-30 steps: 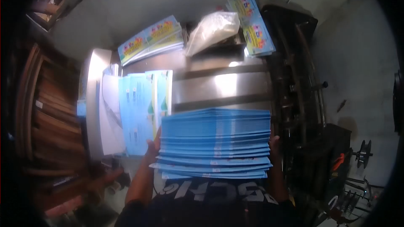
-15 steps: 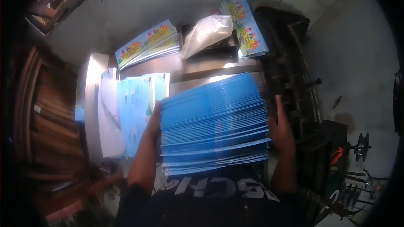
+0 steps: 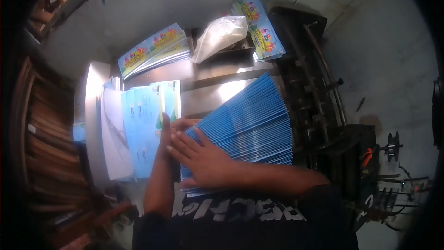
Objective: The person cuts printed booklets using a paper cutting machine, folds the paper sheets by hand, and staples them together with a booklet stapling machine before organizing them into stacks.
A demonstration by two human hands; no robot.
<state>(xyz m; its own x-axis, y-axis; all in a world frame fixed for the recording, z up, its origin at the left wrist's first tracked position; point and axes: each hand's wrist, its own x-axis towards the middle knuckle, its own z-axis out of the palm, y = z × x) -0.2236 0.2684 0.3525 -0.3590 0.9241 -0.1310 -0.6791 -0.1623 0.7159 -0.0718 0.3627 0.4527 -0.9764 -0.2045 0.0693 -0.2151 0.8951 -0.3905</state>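
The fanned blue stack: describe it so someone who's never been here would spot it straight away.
Find the shiny metal worktop at the centre. On its near side, the fanned blue stack has the person's right hand at its left end. Unlike the flat pale sheets to its left, it spreads like a fan of many thin edges.

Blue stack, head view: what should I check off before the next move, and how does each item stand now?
1. Right hand on the blue stack: ok, it lies across the left end, fingers extended.
2. Left hand in place: ok, it is at that same end, partly covered by the right hand.
3. Left hand's grip firm: cannot tell, the contact is largely hidden.
4. Stack squared up: not ok, its layers fan out wider toward the right.
5. Stack supported underneath: cannot tell, its underside is hidden.
6. Plastic bag out of the way: ok, it lies beyond the stack, apart from both hands.
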